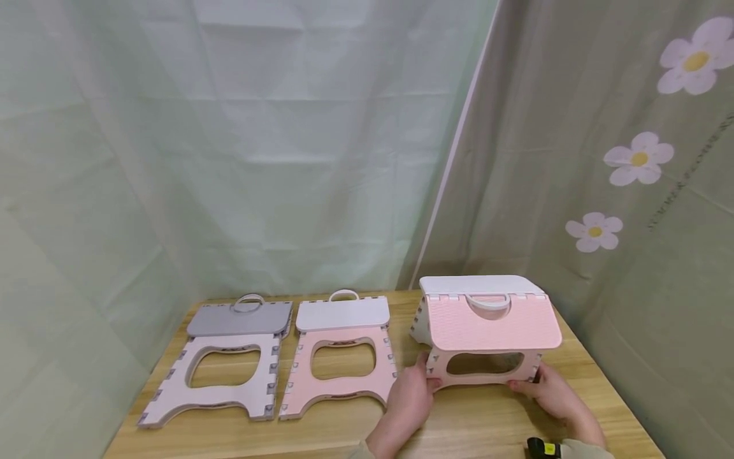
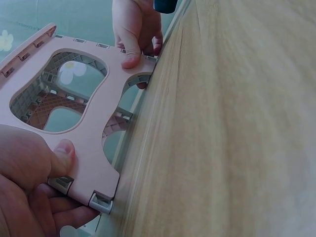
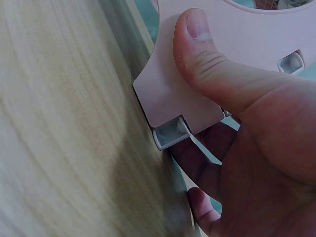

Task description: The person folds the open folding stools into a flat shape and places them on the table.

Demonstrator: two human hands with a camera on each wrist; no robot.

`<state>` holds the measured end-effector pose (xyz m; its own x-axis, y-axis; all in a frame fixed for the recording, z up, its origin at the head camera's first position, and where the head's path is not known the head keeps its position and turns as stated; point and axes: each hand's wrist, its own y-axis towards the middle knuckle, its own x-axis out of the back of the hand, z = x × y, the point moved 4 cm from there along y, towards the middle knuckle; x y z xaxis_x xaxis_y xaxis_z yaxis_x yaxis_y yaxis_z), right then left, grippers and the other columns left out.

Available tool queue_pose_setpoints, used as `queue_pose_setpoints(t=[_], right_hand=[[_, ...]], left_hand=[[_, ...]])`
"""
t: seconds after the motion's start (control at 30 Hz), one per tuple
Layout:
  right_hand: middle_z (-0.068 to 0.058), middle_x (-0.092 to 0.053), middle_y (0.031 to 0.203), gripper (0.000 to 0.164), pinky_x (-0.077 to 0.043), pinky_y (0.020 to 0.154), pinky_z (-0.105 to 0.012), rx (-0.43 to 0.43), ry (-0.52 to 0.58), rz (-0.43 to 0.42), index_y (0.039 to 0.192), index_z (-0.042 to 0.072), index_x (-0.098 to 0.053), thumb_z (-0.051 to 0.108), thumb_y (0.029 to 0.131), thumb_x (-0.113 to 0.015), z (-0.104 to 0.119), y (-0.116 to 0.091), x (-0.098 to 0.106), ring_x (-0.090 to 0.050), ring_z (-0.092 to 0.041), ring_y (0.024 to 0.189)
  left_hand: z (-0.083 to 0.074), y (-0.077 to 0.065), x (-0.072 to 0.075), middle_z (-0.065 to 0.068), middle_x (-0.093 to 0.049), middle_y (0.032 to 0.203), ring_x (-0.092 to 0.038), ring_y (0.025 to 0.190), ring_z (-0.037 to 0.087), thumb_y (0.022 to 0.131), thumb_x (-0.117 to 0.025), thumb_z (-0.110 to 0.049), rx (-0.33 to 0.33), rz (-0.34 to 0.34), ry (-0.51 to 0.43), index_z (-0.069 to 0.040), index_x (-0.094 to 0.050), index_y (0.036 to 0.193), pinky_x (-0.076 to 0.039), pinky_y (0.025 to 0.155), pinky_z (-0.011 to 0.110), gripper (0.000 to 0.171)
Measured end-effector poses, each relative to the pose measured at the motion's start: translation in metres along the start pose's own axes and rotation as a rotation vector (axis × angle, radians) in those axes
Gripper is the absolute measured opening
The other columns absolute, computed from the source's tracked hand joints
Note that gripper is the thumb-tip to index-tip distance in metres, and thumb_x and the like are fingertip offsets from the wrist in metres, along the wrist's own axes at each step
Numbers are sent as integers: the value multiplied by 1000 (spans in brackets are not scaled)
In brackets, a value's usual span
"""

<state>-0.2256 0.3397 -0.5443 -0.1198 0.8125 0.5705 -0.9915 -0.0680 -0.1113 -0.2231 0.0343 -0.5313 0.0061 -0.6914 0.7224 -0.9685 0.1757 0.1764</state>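
On the right side of the table stands a pink and white folding step stool (image 1: 493,325), its pink top panel slanting down toward me and a white carry handle at the ridge. My left hand (image 1: 410,395) grips the left leg edge of its pink front panel, thumb on the face and fingers behind, as the left wrist view shows. At the opposite leg, my right hand (image 1: 553,395) pinches the panel's lower corner; the thumb (image 3: 197,44) lies flat on the pink face in the right wrist view. The far legs are mostly hidden.
A second pink and white folding stool (image 1: 344,370) lies left of my left hand. Farther left is a grey and white one (image 1: 229,370). All are on a wooden table (image 1: 476,427), with pale green curtains (image 1: 321,159) behind and a flowered curtain (image 1: 659,287) at the right.
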Motion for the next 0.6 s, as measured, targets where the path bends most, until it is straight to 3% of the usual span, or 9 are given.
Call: queue_pose_setpoints(t=[0.27,0.6], right_hand=[[-20,-64,139,62,-46,95,-25,22,8,-1,144,-6,-55,19,95,-84,1,0,-1,-55,-9,117],[-17,-68,129,53,-46,94,-24,25,13,8,136,-6,-59,17,96,-83,-2,0,-1,-59,-7,110]], left_hand=[[3,0,-1,9,-74,83,-71,71,23,92,-84,-28,-9,0,3,-7,-65,123,-53,56,40,42],[2,-1,-1,11,-76,85,-72,72,25,90,-85,-28,-10,-7,10,-8,-64,125,-53,57,41,45]])
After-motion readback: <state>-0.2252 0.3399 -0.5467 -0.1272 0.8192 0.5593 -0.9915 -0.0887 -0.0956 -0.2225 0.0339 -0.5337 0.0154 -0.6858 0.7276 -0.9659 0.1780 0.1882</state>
